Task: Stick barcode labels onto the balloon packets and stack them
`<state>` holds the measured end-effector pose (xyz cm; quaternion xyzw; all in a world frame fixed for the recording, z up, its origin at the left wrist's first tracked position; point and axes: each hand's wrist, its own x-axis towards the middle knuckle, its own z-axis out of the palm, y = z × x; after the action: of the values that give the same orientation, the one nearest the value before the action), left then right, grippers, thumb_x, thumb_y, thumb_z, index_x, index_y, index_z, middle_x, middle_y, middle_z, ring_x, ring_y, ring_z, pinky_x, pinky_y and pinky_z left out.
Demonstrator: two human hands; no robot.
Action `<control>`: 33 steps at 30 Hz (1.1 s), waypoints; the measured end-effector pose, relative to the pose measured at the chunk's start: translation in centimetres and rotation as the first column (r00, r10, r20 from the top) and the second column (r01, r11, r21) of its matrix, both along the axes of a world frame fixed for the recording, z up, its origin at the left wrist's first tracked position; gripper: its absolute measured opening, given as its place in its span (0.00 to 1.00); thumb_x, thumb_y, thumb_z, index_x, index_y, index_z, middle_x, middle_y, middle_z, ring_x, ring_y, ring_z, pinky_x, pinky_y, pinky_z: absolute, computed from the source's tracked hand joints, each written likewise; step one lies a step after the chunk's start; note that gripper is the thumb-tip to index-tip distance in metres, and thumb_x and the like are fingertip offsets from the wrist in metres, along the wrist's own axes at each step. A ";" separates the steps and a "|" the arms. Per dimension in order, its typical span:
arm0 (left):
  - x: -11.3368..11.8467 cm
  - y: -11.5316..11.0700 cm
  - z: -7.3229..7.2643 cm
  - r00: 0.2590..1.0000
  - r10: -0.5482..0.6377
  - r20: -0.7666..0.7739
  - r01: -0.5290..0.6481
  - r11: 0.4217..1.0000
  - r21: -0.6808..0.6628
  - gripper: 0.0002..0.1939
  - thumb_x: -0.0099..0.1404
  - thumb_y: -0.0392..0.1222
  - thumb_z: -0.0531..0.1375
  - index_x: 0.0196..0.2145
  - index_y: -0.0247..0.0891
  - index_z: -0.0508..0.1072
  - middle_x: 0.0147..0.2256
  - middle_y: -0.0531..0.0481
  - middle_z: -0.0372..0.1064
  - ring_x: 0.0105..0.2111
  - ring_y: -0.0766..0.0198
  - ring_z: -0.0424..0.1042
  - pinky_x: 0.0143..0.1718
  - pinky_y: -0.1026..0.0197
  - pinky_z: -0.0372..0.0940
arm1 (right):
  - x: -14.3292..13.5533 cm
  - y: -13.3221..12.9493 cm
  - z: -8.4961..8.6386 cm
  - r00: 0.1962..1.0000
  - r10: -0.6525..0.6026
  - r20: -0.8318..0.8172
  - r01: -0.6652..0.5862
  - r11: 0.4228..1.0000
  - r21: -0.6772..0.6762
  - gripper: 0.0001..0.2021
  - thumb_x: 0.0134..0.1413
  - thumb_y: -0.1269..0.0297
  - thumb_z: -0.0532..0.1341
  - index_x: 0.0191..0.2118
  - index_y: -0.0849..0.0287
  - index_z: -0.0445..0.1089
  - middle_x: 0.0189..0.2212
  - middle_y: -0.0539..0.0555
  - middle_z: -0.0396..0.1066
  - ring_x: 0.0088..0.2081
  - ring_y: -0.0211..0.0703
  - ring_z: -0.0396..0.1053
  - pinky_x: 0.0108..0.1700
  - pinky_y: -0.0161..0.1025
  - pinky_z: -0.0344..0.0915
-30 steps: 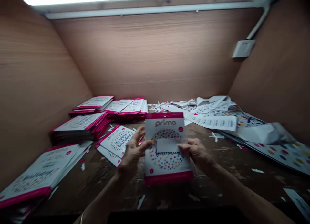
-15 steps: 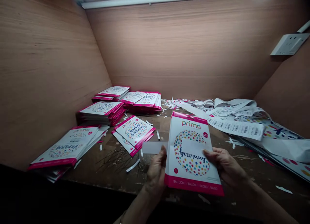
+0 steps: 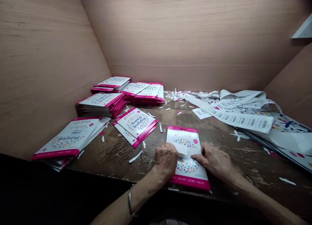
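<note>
A white balloon packet (image 3: 188, 171) with pink ends, coloured dots and "prima" lettering lies on the table in front of me. A blank white slip (image 3: 181, 149) covers part of its printed circle. My left hand (image 3: 167, 158) rests on the packet's left edge at the slip's left end, fingers curled into a fist; whatever is inside the fist is hidden. My right hand (image 3: 215, 158) grips the packet's right edge, its thumb lying on the front beside the slip and its fingers partly hidden.
Packet stacks (image 3: 99, 100) line the left wall, with loose packets (image 3: 136, 122) nearer the middle. Barcode label strips (image 3: 243, 119) heap at the right over dotted sheets (image 3: 292, 150). Paper scraps (image 3: 175, 95) litter the dark wooden table (image 3: 151, 153).
The packet has come down from a raised, tilted hold onto the table. My left hand has moved from its side to a fist over its edge. The translucent strip beside that hand no longer shows.
</note>
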<state>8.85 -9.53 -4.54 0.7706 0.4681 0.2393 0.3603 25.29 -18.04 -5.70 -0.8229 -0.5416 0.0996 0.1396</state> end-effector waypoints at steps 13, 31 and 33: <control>0.8 -0.3 0.4 0.982 -0.188 0.017 0.188 0.982 -0.024 0.09 0.49 0.24 0.50 0.19 0.34 0.66 0.36 0.26 0.66 0.53 0.29 0.50 0.52 0.36 0.40 | -0.1 -0.9 -2.5 0.888 0.447 0.108 -0.458 0.846 0.274 0.16 0.59 0.61 0.52 0.50 0.55 0.67 0.52 0.52 0.66 0.58 0.53 0.52 0.58 0.60 0.43; -2.2 -1.1 -2.1 0.825 -0.354 -0.441 0.487 0.841 0.236 0.32 0.64 0.53 0.49 0.54 0.19 0.58 0.57 0.24 0.49 0.60 0.42 0.43 0.56 0.35 0.44 | -0.6 -0.9 -2.2 0.867 0.492 0.077 -0.497 0.844 0.202 0.16 0.60 0.62 0.51 0.50 0.60 0.66 0.54 0.57 0.62 0.62 0.56 0.43 0.57 0.64 0.43; -2.9 -0.9 -1.7 0.746 -0.391 -0.539 0.585 0.772 0.249 0.34 0.65 0.56 0.44 0.56 0.21 0.55 0.59 0.26 0.46 0.61 0.45 0.41 0.56 0.35 0.45 | -0.7 -0.9 -2.1 0.869 0.488 0.083 -0.494 0.845 0.203 0.16 0.59 0.62 0.51 0.49 0.61 0.67 0.54 0.57 0.63 0.61 0.56 0.44 0.57 0.64 0.44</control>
<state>5.99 -10.44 -6.22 0.9580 0.2559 0.0366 0.1238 24.62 -18.98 -7.75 -0.6380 -0.7435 0.0606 0.1910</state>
